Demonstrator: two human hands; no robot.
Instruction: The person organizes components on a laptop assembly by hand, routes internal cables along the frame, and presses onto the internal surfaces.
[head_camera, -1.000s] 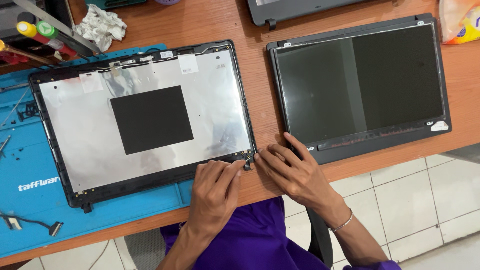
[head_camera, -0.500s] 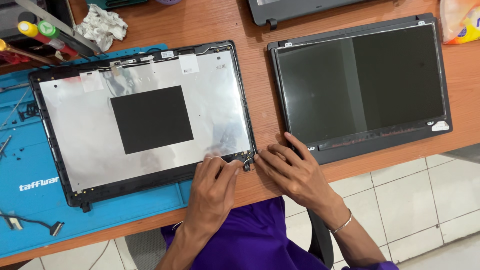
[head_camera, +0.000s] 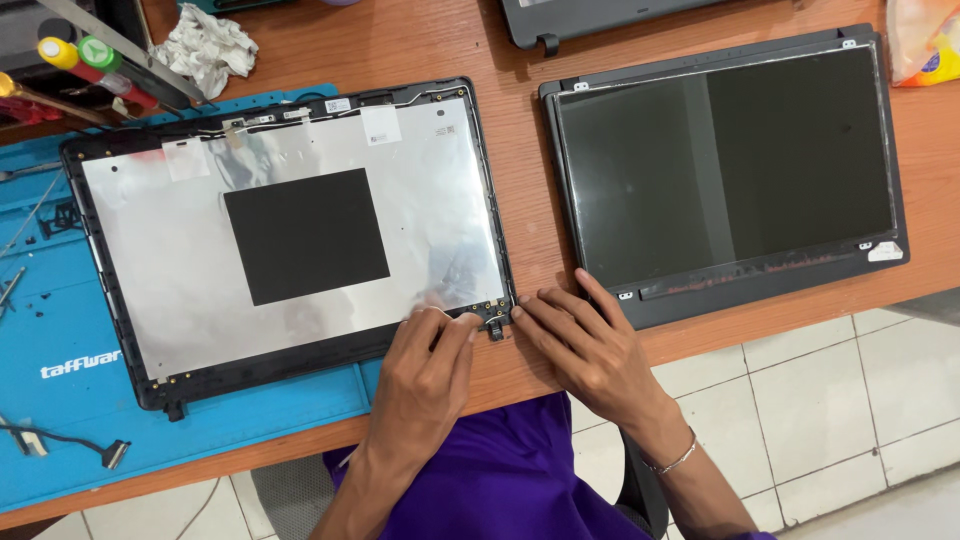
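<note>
A laptop lid back cover (head_camera: 180, 260) lies inside-up, lined with silver foil and a black square patch (head_camera: 305, 235). My left hand (head_camera: 425, 375) rests on its near right corner, fingertips pressed on the black frame beside a small hinge bracket (head_camera: 494, 325). My right hand (head_camera: 585, 345) lies flat on the wooden table (head_camera: 520, 150) just right of that corner, fingertips touching the bracket area. Neither hand clearly holds anything. To the right lies a dark screen panel (head_camera: 725, 170) in its grey bezel.
A blue work mat (head_camera: 60, 400) lies under the cover's left part, with a loose ribbon cable (head_camera: 70, 445). Screwdrivers with coloured handles (head_camera: 75, 65) and a crumpled white cloth (head_camera: 205, 45) sit at the back left. Another laptop part (head_camera: 600, 20) lies at the back.
My left hand's fingers have shifted slightly at the cover's corner. Everything else stays as it was.
</note>
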